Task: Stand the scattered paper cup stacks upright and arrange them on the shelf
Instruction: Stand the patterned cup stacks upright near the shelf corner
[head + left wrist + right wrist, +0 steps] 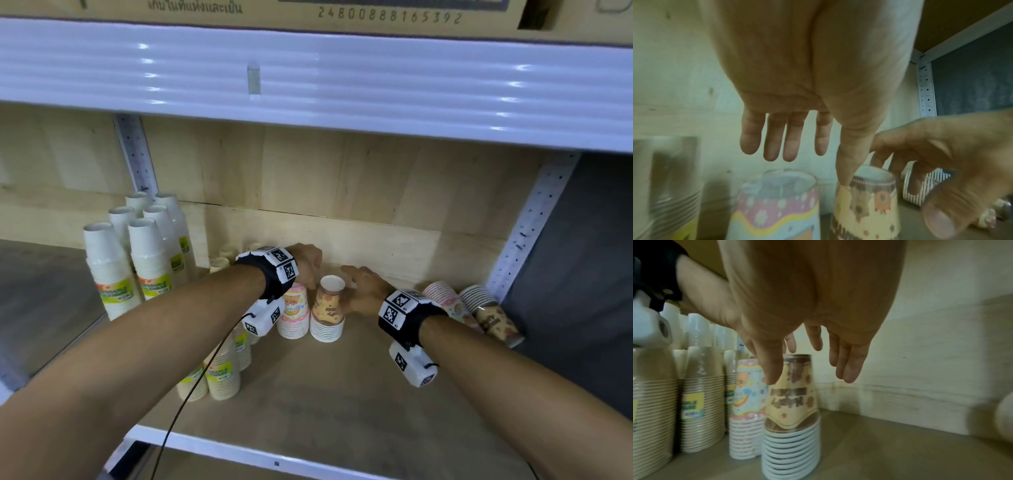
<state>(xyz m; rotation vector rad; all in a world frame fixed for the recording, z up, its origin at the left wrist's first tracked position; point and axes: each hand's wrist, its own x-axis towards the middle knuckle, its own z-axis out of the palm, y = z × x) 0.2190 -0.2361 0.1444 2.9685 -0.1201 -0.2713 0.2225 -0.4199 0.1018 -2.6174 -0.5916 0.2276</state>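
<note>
A brown-and-yellow printed cup stack (327, 308) (865, 203) (791, 402) stands upright on the wooden shelf board (342, 394), right beside an upright pastel printed stack (295, 313) (777, 203) (748, 394). My left hand (310, 274) (813, 167) hangs over the pastel stack with straight fingers, and its thumb touches the brown stack's top edge. My right hand (352, 284) (809, 376) is spread loosely about the brown stack's top, thumb against its front and the other fingers behind and to its right. Two printed stacks lie on their sides at the right: a pink striped one (445, 298) (916, 191) and a brown one (493, 315).
Tall white cup stacks (113, 267) stand at the back left and beige ones (222, 370) (701, 402) at the front left. The upper shelf's white edge (308, 78) hangs low overhead. A perforated metal post (534, 219) bounds the right side.
</note>
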